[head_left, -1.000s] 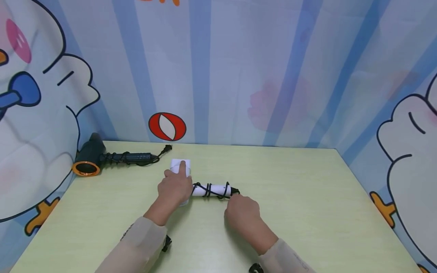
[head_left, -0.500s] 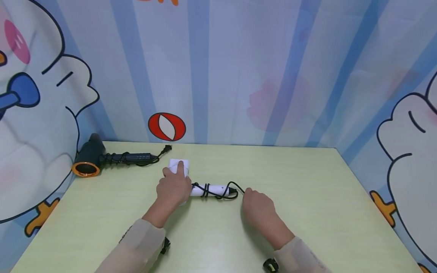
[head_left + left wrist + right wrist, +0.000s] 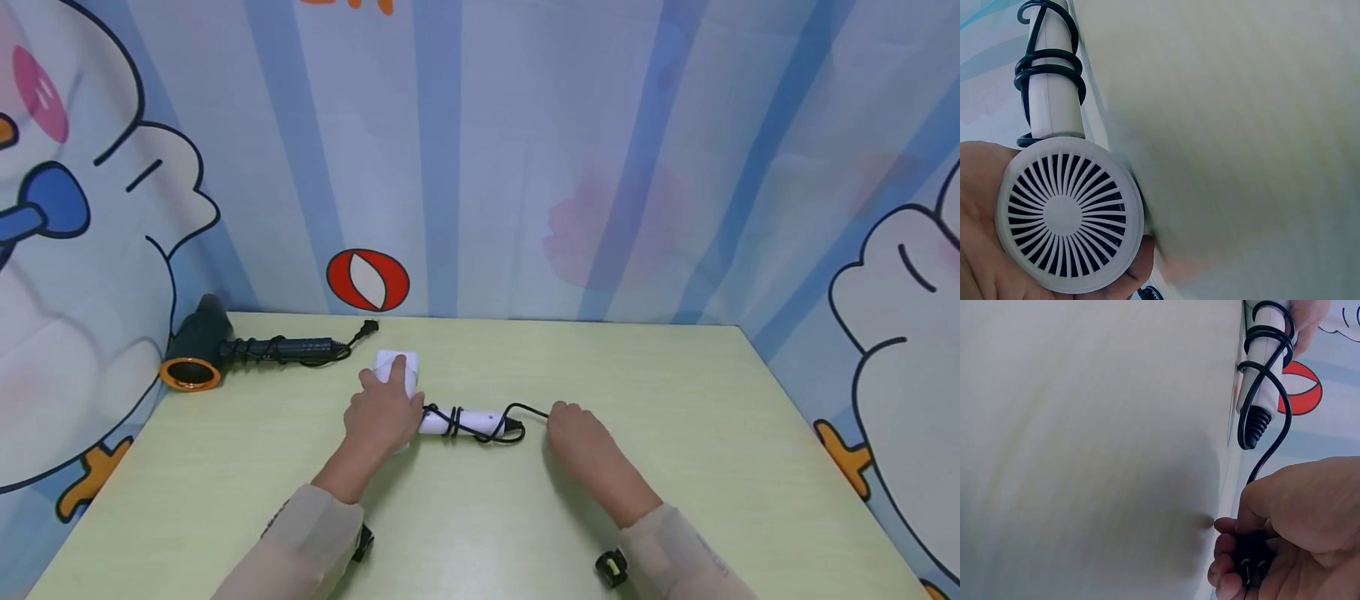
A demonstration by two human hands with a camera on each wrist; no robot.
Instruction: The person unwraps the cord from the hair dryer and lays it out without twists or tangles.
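A white hair dryer (image 3: pixel 396 367) lies on the table with its handle pointing right. My left hand (image 3: pixel 382 411) grips its body; in the left wrist view the round slatted grille (image 3: pixel 1063 215) sits against the palm. Black cord (image 3: pixel 1268 331) is wound in several turns around the white handle (image 3: pixel 1266 353). To the right of the handle, my right hand (image 3: pixel 588 450) holds the black plug (image 3: pixel 1252 559) in its curled fingers. From the handle's end, a loose length of cord (image 3: pixel 528 407) runs to that hand.
A dark hair dryer (image 3: pixel 201 342) with an orange ring lies at the table's back left, its own cord wrapped around its handle. Behind the table (image 3: pixel 675 400) hangs a striped blue cartoon curtain (image 3: pixel 487 167).
My right hand has moved right, away from the handle's end, drawing out a stretch of cord with the plug. The left hand stays on the white hair dryer.
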